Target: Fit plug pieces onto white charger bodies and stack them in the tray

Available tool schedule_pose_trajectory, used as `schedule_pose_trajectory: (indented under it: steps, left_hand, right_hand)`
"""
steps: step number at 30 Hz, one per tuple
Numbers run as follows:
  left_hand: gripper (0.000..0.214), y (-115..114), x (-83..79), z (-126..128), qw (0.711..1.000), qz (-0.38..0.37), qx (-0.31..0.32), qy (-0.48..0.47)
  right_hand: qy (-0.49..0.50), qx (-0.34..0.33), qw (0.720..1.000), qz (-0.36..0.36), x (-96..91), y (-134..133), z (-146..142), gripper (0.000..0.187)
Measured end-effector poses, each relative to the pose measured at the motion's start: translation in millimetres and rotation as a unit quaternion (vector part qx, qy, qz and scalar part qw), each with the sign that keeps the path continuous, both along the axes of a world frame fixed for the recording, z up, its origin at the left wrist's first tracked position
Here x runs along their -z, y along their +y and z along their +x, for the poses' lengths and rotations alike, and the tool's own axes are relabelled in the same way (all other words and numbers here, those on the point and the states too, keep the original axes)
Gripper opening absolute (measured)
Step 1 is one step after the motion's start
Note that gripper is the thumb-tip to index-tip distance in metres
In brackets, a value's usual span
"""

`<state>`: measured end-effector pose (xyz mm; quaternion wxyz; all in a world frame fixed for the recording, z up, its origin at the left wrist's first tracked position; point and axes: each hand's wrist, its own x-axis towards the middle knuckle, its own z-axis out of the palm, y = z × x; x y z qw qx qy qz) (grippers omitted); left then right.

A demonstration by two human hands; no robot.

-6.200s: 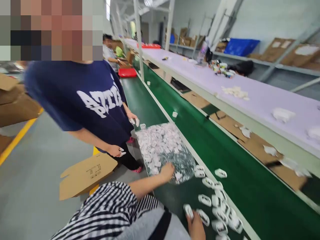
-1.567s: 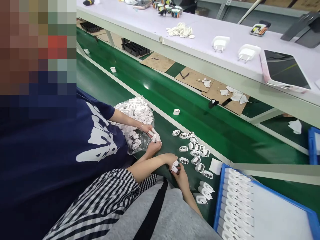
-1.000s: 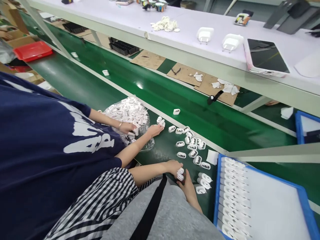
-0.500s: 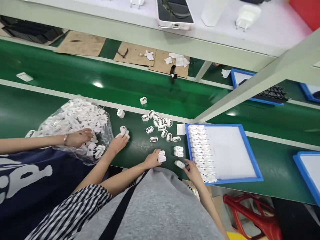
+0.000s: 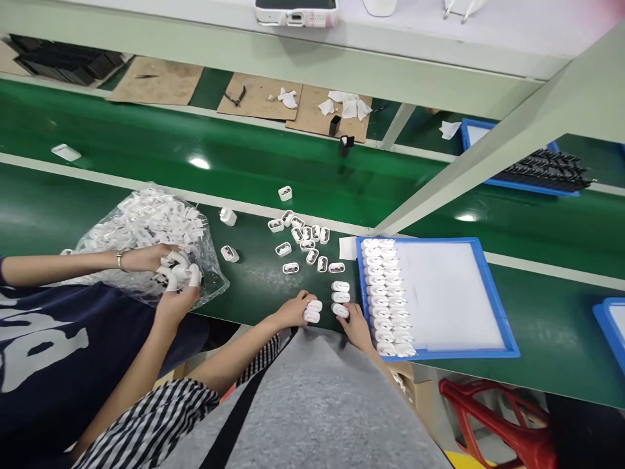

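Note:
My left hand (image 5: 293, 310) is closed around a pair of white plug housings (image 5: 312, 311) at the near edge of the green bench. A short way to the right, my right hand (image 5: 355, 325) has its fingers on a white charger housing (image 5: 340, 311). That one stands in a short column with two more white housings (image 5: 340, 291). Beyond my hands lies a loose group of open-topped white housings (image 5: 307, 245) with dark parts inside. Beside my right hand, a blue-rimmed tray (image 5: 481, 296) holds rows of white plugs (image 5: 388, 296) along its left side.
At my left, a co-worker's hands (image 5: 170, 277) hold several white pieces over a clear bag (image 5: 146, 221) full of them. A slanted post (image 5: 439, 172) rises behind the tray. A shelf (image 5: 195, 32) with a phone (image 5: 296, 14) crosses above. A red stool (image 5: 498, 417) stands below right.
My right hand has moved left, bringing its housing against the column of two. My left hand keeps its pair. The co-worker's right hand has moved back to the bag, leaving a housing on the bench.

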<state>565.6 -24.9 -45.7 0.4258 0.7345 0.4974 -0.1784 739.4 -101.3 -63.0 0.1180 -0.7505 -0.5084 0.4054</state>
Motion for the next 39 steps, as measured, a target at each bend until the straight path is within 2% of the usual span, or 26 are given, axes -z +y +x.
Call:
schedule_pose_trajectory:
  steps: [3,7,10,12,16,21,24,28,31,34,37,39]
  left_hand:
    - [0.054,-9,2.6,8,0.991,-0.037,0.075,-0.101]
    - [0.068,-20,8.5,26,0.994,-0.032,0.042,-0.091]
    - [0.077,-28,16.9,36,0.996,0.021,0.021,-0.078]
    - [0.082,-32,24.7,39,0.994,0.069,0.015,-0.088]
    - [0.091,-35,40.1,44,0.984,0.122,0.006,-0.129]
    - [0.102,-33,51.0,54,0.984,0.104,0.012,-0.144]
    - [0.101,-32,54.3,56,0.985,0.093,0.008,-0.146]
    - [0.103,-28,55.7,58,0.987,0.076,0.008,-0.143]
    - [0.102,-28,53.9,57,0.989,0.063,0.013,-0.134]
    - [0.082,-34,48.6,49,0.988,0.095,0.003,-0.120]
    - [0.043,-32,41.8,38,0.976,0.190,-0.050,-0.094]
    - [0.035,-21,39.7,34,0.963,0.245,-0.087,-0.072]
  right_hand:
    - [0.066,0.096,0.993,0.014,8.5,3,0,0.035]
    - [0.132,0.204,0.969,0.041,16.9,3,0,0.034]
    - [0.130,0.295,0.939,0.117,20.5,5,0,0.028]
    - [0.150,0.326,0.920,0.156,21.9,13,0,0.032]
    - [0.242,0.294,0.909,0.172,27.2,35,1,0.039]
    - [0.337,0.237,0.895,0.173,40.8,46,0,0.035]
    - [0.347,0.234,0.893,0.168,46.6,44,-2,0.032]
    - [0.337,0.282,0.884,0.158,45.0,42,0,0.033]
    - [0.299,0.286,0.897,0.156,38.8,40,8,0.031]
    - [0.257,0.274,0.912,0.162,32.1,40,17,0.028]
    - [0.254,0.273,0.916,0.148,27.9,42,22,0.027]
    - [0.274,0.284,0.909,0.135,27.6,44,22,0.028]
